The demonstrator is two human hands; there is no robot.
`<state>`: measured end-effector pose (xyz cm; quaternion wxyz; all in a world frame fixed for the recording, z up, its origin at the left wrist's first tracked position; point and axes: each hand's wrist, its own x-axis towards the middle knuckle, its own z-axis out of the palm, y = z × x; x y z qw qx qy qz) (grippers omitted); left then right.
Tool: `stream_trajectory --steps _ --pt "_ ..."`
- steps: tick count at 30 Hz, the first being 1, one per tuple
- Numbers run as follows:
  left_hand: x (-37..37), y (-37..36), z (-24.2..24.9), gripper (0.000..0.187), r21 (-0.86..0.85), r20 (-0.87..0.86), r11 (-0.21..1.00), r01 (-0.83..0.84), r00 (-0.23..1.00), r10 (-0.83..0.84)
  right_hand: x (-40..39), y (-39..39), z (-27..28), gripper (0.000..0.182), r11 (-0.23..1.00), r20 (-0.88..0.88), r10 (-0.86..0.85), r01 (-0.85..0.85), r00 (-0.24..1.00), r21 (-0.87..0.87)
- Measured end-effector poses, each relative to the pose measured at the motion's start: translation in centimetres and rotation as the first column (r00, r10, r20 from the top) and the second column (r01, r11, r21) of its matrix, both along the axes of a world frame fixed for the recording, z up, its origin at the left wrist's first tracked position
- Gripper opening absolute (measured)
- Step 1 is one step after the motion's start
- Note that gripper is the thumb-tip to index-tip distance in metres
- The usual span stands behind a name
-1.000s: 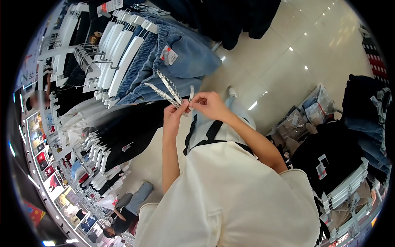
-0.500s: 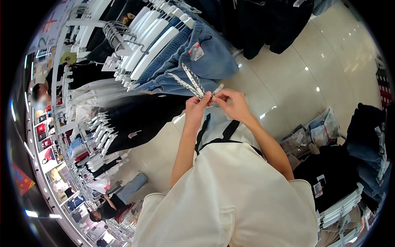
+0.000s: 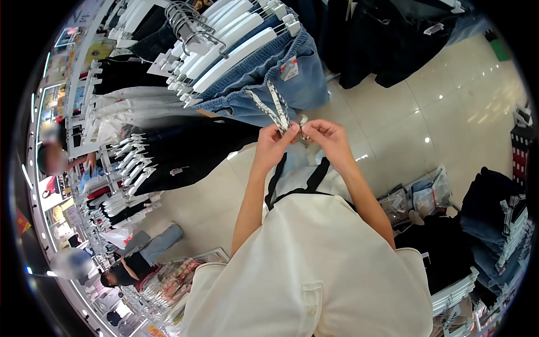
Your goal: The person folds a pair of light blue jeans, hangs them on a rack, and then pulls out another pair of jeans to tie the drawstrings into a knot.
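Note:
A black-and-white patterned drawstring (image 3: 276, 108) hangs from the elastic waist of blue denim bottoms (image 3: 306, 76) on a white hanger (image 3: 236, 60). My left hand (image 3: 274, 145) pinches the drawstring's lower part between thumb and fingers. Close beside it on the right, my right hand (image 3: 328, 140) has its thumb and fingers pressed together on the cord's end, near a small loop. A white and red tag (image 3: 289, 68) is fixed to the denim above my hands.
Racks with black trousers (image 3: 191, 151) and white garments stand on the left. Dark garments (image 3: 382, 39) hang at the top. Bagged clothes (image 3: 429, 191) and folded denim lie at the right. Two people (image 3: 135, 267) are among the racks at the left. Shiny floor tiles (image 3: 393, 129) show between.
My hands have moved slightly apart, with my right hand a little further right. The view has shifted, so the denim and racks sit slightly differently in it.

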<state>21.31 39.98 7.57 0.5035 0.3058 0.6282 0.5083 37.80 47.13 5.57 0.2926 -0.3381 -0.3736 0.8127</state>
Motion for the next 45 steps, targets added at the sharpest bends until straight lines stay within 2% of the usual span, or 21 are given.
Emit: stream_trajectory --steps 4,7,8,9,10,12,14,16,17,18,19,21,23,27,31,33,37,39,40,42,45 --pt "-0.1 -0.1 0.0 0.019 0.024 -0.085 0.999 0.04 0.996 -0.037 0.1 0.3 -0.1 0.015 0.991 -0.046 0.079 -0.083 0.996 -0.102" --pt "0.0 -0.1 -0.3 0.02 0.001 -0.157 1.0 -0.005 0.988 0.006 0.1 0.4 0.9 0.013 0.986 0.063 0.099 -0.107 0.993 0.128" --pt "0.1 0.1 -0.4 0.02 0.001 -0.157 1.0 -0.005 0.988 0.005 0.1 0.6 1.1 0.012 0.86 0.24 0.023 -0.142 0.97 0.49" --pt "0.2 0.3 -0.4 0.021 -0.026 -0.262 0.999 -0.021 0.965 0.014 0.1 0.8 1.3 0.012 0.605 0.369 -0.115 -0.23 0.922 0.762" --pt "0.3 0.4 -0.4 0.022 -0.052 -0.362 0.998 -0.039 0.932 0.018 0.0 0.9 1.6 0.012 0.606 0.371 -0.116 -0.23 0.921 0.761" --pt "0.4 0.5 -0.4 0.022 -0.064 -0.401 0.997 -0.052 0.916 0.022 -0.4 1.2 2.2 0.01 0.179 0.457 -0.243 -0.423 0.856 0.888" --pt "0.2 0.5 -0.5 0.023 -0.071 -0.44 0.995 -0.069 0.898 0.031 -0.6 2.0 1.5 0.011 0.21 0.449 -0.177 -0.412 0.876 0.887" --pt "-0.2 0.5 -0.5 0.022 -0.069 -0.287 0.996 -0.05 0.958 0.028 -0.5 2.4 1.0 0.011 0.235 0.437 -0.11 -0.404 0.893 0.884" --pt "-0.5 0.6 -0.4 0.022 -0.064 -0.286 0.996 -0.053 0.958 0.033 -0.4 2.5 0.9 0.013 0.637 0.412 0.051 -0.347 0.91 0.688" --pt "-0.6 0.7 0.1 0.022 -0.039 -0.2 0.999 -0.015 0.98 0.007 -0.4 2.5 0.9 0.014 0.9 0.317 0.186 -0.291 0.93 0.325" --pt "-0.7 0.6 0.5 0.021 -0.01 -0.111 1.0 0.019 0.994 -0.02 -0.5 2.3 0.9 0.014 0.896 0.321 0.194 -0.301 0.927 0.326" --pt "-1.1 0.6 0.8 0.022 -0.007 -0.112 1.0 0.031 0.993 -0.031 -0.9 2.0 0.9 0.017 0.984 0.062 0.175 -0.177 0.983 0.019" --pt "-1.5 0.5 0.9 0.022 -0.01 -0.113 0.999 0.046 0.993 -0.046 -1.2 1.5 0.5 0.016 0.986 -0.028 0.153 -0.155 0.988 -0.063" --pt "-1.7 0.2 1.0 0.022 0.026 0.129 1.0 0.014 0.991 -0.017 -1.3 0.9 0.0 0.016 0.941 -0.259 0.102 -0.177 0.96 -0.287" --pt "-1.8 0.2 0.6 0.023 0.007 0.31 1.0 0.004 0.951 -0.006 -1.4 0.8 0.1 0.017 0.925 -0.296 0.119 -0.214 0.948 -0.315" --pt "-1.8 0.2 0.7 0.023 -0.008 0.245 1.0 -0.01 0.969 0.011 -1.3 0.7 0.9 0.017 0.989 0.026 0.147 -0.147 0.989 -0.006" --pt "-1.3 0.5 0.4 0.021 -0.059 0.032 0.994 -0.093 0.995 0.095 -1.5 0.5 2.0 0.015 0.95 0.252 0.111 -0.177 0.961 0.258" --pt "-1.1 0.6 0.2 0.02 -0.046 -0.073 0.995 -0.089 0.994 0.086 -1.7 0.4 2.7 0.01 0.544 0.403 -0.154 -0.263 0.902 0.797" --pt "-1.2 0.7 0.1 0.019 -0.035 -0.181 0.996 -0.084 0.981 0.076 -1.7 0.4 2.7 0.01 0.543 0.404 -0.154 -0.265 0.902 0.797" --pt "-1.3 0.6 -0.6 0.02 -0.017 -0.247 0.998 -0.059 0.968 0.053 -1.8 0.6 2.6 0.007 0.112 0.398 -0.225 -0.382 0.889 0.917" --pt "-1.5 0.3 -0.6 0.019 -0.028 -0.228 0.999 -0.038 0.973 0.031 -1.5 1.9 2.3 0.007 0.098 0.323 -0.1 -0.313 0.941 0.945"
